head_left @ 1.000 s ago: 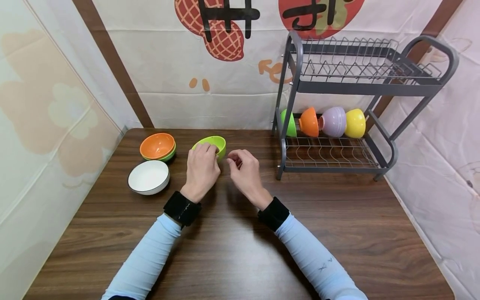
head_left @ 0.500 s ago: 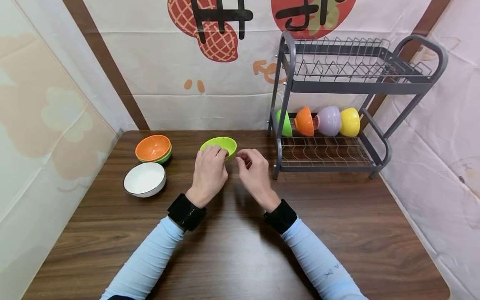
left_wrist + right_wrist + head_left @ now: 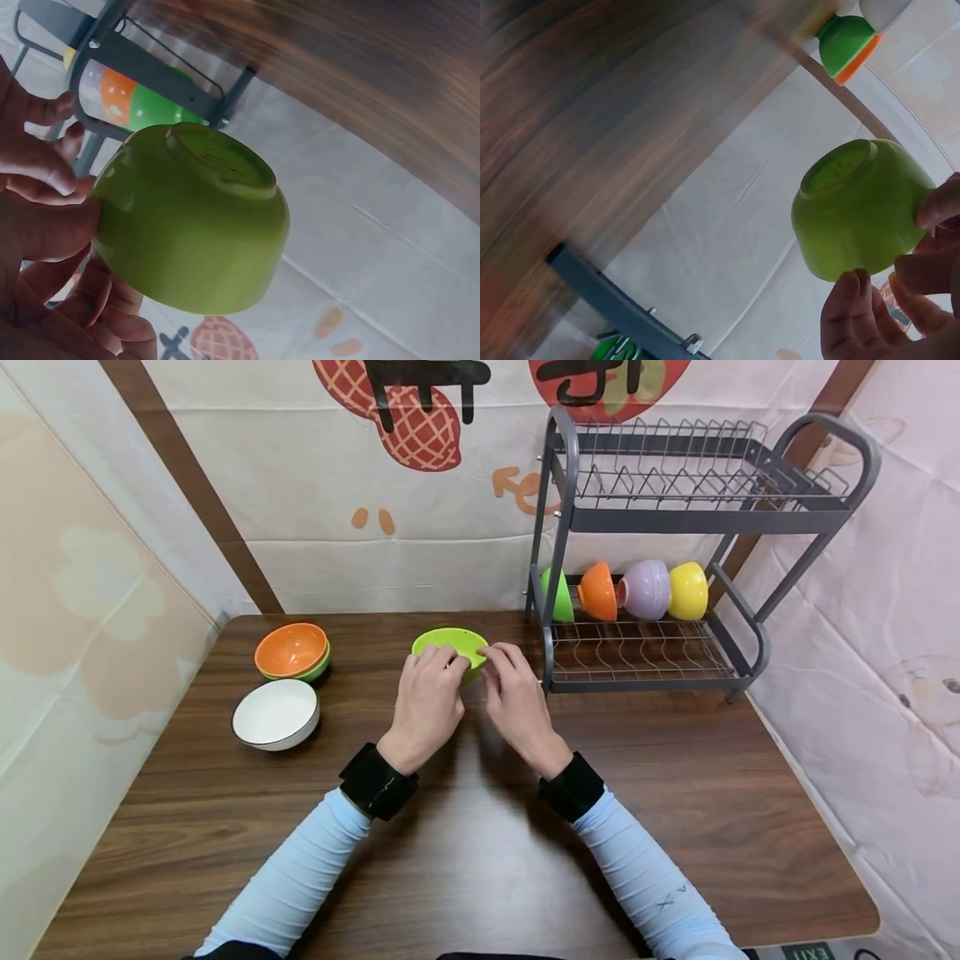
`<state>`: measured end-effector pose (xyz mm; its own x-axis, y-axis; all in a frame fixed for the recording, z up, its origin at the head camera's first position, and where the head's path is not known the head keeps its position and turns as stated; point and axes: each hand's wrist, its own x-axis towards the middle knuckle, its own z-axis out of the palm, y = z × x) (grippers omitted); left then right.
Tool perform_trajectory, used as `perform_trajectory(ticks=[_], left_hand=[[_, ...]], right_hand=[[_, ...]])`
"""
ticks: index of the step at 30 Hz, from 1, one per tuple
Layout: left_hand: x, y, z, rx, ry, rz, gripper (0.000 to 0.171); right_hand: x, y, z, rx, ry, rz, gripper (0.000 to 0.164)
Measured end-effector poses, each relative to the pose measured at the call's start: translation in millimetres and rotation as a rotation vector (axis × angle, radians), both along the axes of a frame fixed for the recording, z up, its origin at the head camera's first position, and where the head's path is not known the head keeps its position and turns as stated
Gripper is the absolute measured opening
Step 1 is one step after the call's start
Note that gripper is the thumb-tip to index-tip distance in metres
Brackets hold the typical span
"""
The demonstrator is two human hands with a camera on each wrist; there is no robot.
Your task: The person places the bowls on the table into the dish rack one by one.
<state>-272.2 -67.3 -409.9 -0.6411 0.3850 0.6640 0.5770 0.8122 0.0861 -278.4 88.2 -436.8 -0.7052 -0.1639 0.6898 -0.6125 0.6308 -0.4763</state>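
A lime-green bowl is held up, tilted, in front of me; its round foot shows in both wrist views. My left hand pinches its near rim, the thumb on the outer wall and the other fingers curled at the rim. My right hand is at the bowl's right side, its loosely bent fingertips right at the rim. In the left wrist view, the right thumb stands a little apart from the wall.
At left, an orange bowl nests in a green bowl, behind a white bowl. A grey two-tier dish rack stands at right, its lower tier holding green, orange, purple and yellow bowls on edge.
The lime-green bowl and left hand have shifted right in the head view, which has itself turned slightly. My right hand, earlier apart from the bowl, now has its fingertips at the rim.
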Motion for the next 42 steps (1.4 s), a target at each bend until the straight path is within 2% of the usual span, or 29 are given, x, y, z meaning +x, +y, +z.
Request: perform_trajectory(ticks=[4,9,13,19,23,28,31,37,42], left_hand=[[3.3,4,2.2,-0.025,0.016,-0.01,0.027],[5.8,7,5.9,-0.049,0.036,-0.022,0.03],[7.2,9,10.2,-0.054,0.045,-0.031,0.029],[10.3,10,22.9,-0.046,0.085,-0.083,0.028],[11.4,14,32.4,0.032,0.129,-0.172,0.028],[11.6,22,41.2,0.262,0.151,-0.291,0.028],[11.8,31,43.7,0.36,0.142,-0.343,0.033],[11.7,47,47.2,0.432,0.095,-0.38,0.037],[3.5,59,42.5,0.401,0.045,-0.336,0.037]], right_hand=[[1.0,4,-2.9,0.065,0.018,0.012,0.025],[4.6,9,-5.6,0.089,-0.02,0.044,0.019],[6.9,11,-6.1,0.068,-0.015,0.061,0.015],[12.6,12,-4.4,0.001,0.077,0.036,0.016],[19.6,15,-0.1,-0.057,0.124,-0.005,0.018],[29.4,21,7.9,-0.158,0.176,-0.058,0.017],[34.2,29,13.2,-0.23,0.192,-0.082,0.017],[42.6,50,20.2,-0.373,0.2,-0.106,0.015],[46.4,69,25.0,-0.461,0.236,-0.154,0.012]])
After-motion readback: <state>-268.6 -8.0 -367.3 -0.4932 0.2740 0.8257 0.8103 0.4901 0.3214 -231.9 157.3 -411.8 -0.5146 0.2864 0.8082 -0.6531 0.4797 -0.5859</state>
